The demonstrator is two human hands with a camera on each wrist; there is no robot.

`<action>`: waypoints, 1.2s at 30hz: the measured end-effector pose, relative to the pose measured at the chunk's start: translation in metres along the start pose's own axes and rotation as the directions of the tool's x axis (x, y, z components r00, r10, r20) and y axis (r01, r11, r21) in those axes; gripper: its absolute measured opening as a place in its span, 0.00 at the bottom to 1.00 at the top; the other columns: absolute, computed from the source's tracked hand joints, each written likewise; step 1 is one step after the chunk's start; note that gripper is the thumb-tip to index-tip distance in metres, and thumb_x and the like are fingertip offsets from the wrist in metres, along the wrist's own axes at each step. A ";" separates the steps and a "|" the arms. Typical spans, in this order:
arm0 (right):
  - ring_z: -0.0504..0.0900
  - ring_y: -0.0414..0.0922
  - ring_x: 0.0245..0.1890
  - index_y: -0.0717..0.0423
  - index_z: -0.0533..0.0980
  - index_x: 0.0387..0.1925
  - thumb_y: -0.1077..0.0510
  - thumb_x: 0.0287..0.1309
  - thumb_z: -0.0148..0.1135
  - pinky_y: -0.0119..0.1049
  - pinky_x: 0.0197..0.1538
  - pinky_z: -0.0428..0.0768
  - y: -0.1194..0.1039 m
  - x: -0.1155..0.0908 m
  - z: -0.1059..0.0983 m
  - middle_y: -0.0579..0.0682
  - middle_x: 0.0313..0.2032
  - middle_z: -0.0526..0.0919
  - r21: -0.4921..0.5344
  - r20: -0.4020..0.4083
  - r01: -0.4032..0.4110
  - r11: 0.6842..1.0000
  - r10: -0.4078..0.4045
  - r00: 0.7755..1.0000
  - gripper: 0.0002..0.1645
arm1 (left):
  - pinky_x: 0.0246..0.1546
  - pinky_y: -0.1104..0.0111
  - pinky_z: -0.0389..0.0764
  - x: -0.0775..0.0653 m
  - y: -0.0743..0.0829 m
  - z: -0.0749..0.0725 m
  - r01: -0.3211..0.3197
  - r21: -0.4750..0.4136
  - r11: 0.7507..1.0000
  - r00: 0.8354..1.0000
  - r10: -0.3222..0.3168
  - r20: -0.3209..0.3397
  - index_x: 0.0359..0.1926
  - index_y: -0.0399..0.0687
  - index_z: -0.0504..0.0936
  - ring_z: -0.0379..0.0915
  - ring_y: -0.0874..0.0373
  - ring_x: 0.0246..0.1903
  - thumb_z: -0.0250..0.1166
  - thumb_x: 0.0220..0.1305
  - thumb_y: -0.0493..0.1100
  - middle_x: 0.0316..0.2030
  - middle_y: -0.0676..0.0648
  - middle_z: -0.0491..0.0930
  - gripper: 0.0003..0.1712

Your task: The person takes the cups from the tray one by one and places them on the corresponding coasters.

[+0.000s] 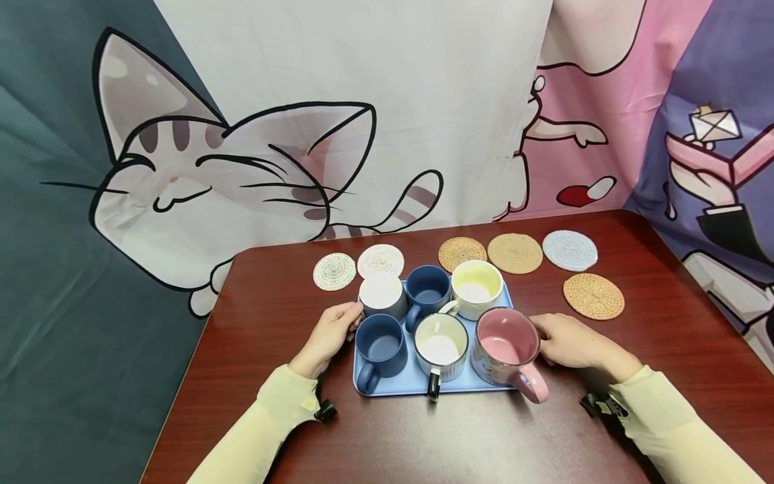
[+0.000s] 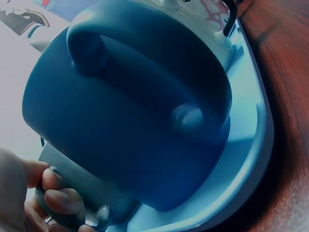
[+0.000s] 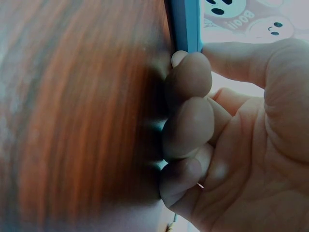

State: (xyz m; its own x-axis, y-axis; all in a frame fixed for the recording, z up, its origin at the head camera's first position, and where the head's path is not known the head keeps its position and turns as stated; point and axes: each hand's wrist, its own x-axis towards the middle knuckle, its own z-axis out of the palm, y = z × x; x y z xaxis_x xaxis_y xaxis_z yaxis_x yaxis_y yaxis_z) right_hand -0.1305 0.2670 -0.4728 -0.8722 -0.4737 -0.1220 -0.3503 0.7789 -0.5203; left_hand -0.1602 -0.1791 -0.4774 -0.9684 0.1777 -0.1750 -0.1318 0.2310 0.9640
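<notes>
A light blue tray point(image 1: 399, 386) carries several mugs in two rows. My left hand point(image 1: 329, 336) is at its left side, fingers curled round the handle of a grey mug with a white inside point(image 1: 396, 306). In the left wrist view, a dark blue mug point(image 2: 111, 130) stands in front of that grey mug point(image 2: 77, 181). At the tray's right edge point(image 3: 186, 24), my right hand point(image 1: 571, 341) pinches the rim between thumb and curled fingers point(image 3: 188, 128). Beside it stands a large pink mug point(image 1: 506, 339), handle towards me.
Also on the tray are a second dark blue mug point(image 1: 428, 289), a pale yellow mug point(image 1: 474, 299) and a cream mug with a black handle point(image 1: 441, 343). Round woven coasters, among them a white one point(image 1: 334, 271) and a tan one point(image 1: 594, 296), lie behind on the brown table point(image 1: 435, 437).
</notes>
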 end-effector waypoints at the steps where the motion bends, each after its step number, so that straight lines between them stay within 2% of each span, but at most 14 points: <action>1: 0.73 0.30 0.26 0.41 0.82 0.42 0.62 0.62 0.62 0.32 0.36 0.74 0.000 0.000 0.000 0.33 0.22 0.75 0.001 0.001 -0.002 1.000 0.002 1.000 0.12 | 0.27 0.71 0.66 0.000 0.000 0.000 0.000 -0.006 1.000 1.000 0.000 -0.003 0.28 0.28 0.69 0.61 0.56 0.23 0.56 0.79 0.47 0.22 0.50 0.65 0.26; 8: 0.74 0.30 0.21 0.42 0.81 0.42 0.63 0.62 0.60 0.30 0.33 0.73 0.000 -0.002 0.001 0.33 0.18 0.74 0.028 0.016 -0.020 0.999 0.019 1.000 0.12 | 0.31 0.72 0.67 0.001 0.001 0.002 -0.009 -0.042 0.999 1.000 0.008 -0.014 0.28 0.30 0.69 0.62 0.58 0.25 0.55 0.80 0.46 0.23 0.51 0.65 0.25; 15: 0.74 0.30 0.22 0.44 0.81 0.43 0.63 0.62 0.60 0.30 0.33 0.74 0.000 -0.003 0.000 0.33 0.19 0.74 0.027 0.015 -0.021 0.999 0.021 1.000 0.12 | 0.30 0.72 0.66 0.004 0.003 0.001 -0.034 -0.071 0.997 0.999 0.032 -0.023 0.28 0.27 0.68 0.61 0.60 0.25 0.55 0.80 0.44 0.22 0.51 0.64 0.25; 26: 0.74 0.31 0.17 0.42 0.80 0.41 0.63 0.63 0.60 0.30 0.32 0.73 -0.001 -0.003 0.000 0.33 0.14 0.73 0.051 0.028 -0.032 0.998 0.031 0.999 0.11 | 0.31 0.69 0.65 0.008 0.019 -0.008 -0.050 -0.088 0.995 0.998 0.045 -0.050 0.26 0.32 0.68 0.61 0.57 0.26 0.54 0.80 0.44 0.22 0.50 0.64 0.25; 36: 0.74 0.30 0.18 0.42 0.80 0.40 0.62 0.63 0.60 0.30 0.32 0.73 -0.001 -0.002 0.000 0.32 0.14 0.73 0.035 0.017 -0.020 0.999 0.019 1.000 0.11 | 0.31 0.70 0.67 0.023 0.027 -0.027 -0.046 -0.102 0.994 0.985 0.028 -0.169 0.23 0.41 0.70 0.63 0.58 0.27 0.55 0.79 0.45 0.22 0.51 0.68 0.23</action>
State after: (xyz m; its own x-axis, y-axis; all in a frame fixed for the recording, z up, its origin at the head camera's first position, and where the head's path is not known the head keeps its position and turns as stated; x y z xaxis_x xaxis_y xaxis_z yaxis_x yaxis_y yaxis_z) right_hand -0.1286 0.2672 -0.4722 -0.8730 -0.4653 -0.1461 -0.3207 0.7734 -0.5468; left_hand -0.1913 -0.1948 -0.4503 -0.9936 0.0205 -0.1112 -0.1079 0.1240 0.9864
